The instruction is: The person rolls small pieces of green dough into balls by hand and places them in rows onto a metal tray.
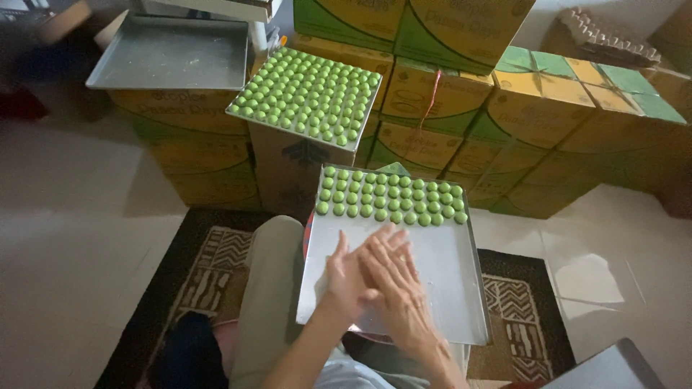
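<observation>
Left hand (344, 277) & right hand (395, 277), palms pressed together over flat metal tray (447, 288); contents hidden. Small green dough balls (389, 196) at far edge: soft, light, pinch gently.

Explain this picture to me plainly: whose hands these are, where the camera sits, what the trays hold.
The one picture comes from a camera worn on a person's head, looking down. The left hand and right hand are that person's own, pressed palm to palm over a metal tray resting on the lap. Whether anything sits between the palms is hidden. Rows of small green balls fill the tray's far end. A second tray, full of the same balls, rests on a cardboard box; an empty tray sits on boxes to its left. Stacked yellow-green cartons stand behind.
</observation>
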